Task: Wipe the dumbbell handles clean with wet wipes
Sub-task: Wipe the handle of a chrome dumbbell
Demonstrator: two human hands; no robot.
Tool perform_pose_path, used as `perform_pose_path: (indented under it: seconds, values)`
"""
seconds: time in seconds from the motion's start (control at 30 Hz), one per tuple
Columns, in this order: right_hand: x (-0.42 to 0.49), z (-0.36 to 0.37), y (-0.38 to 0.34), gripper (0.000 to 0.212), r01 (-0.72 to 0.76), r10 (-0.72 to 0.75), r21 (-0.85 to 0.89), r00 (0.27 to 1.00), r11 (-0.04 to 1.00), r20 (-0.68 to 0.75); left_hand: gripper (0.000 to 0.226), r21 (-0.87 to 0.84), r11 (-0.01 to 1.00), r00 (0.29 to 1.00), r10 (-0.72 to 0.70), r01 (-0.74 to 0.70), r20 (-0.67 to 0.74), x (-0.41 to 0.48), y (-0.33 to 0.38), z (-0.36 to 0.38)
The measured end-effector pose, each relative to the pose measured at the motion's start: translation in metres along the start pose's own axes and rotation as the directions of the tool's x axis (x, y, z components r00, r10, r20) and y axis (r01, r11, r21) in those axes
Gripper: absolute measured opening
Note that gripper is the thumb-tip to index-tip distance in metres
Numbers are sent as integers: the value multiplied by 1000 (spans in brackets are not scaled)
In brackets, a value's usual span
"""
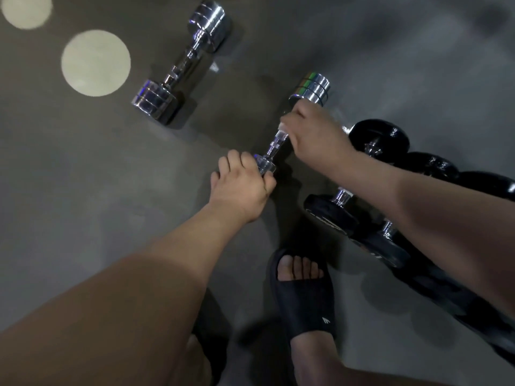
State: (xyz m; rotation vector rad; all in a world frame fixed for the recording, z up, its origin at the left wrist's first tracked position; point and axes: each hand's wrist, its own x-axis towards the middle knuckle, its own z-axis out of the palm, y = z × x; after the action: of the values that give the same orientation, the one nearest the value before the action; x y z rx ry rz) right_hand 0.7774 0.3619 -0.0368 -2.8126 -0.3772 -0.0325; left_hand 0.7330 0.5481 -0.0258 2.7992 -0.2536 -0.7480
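A chrome dumbbell (pixel 310 89) lies slanted on the grey floor at centre. My left hand (pixel 241 188) grips its near weight end, which is mostly hidden under my fingers. My right hand (pixel 313 132) is wrapped round the far part of its handle (pixel 274 144), pinching a white wet wipe (pixel 282 126) against the bar; only a small edge of the wipe shows. A second chrome dumbbell (pixel 181 65) lies by itself on the floor to the upper left, untouched.
Several black dumbbells (pixel 384 143) with chrome handles lie in a row at the right, partly under my right forearm. A foot in a black slide sandal (pixel 303 291) stands at bottom centre. Two round light patches (pixel 96 62) mark the floor at upper left.
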Motion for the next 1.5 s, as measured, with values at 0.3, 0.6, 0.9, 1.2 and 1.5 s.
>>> perform_pose_path:
  seconds: [0.3,0.6,0.9,1.2,1.5]
  values:
    - [-13,12,-15,17,-143,154,195,987,970,-45,68,45,999,975,-12,2,223,9,0,-22]
    - [-8,-11,6,9,-143,143,28,989,989,31,50,105,993,943,19,-57,333,-7,24,-55]
    - [-22,-9,-1,17,-39,36,89,999,995,35,13,78,996,936,1,-31,352,14,20,-52]
    - [-20,-13,-6,22,22,-31,101,995,995,97,24,-33,997,972,-64,73,225,16,17,-36]
    - [-26,-14,-7,21,113,-135,140,977,984,164,27,-65,997,986,-38,50,165,13,19,-28]
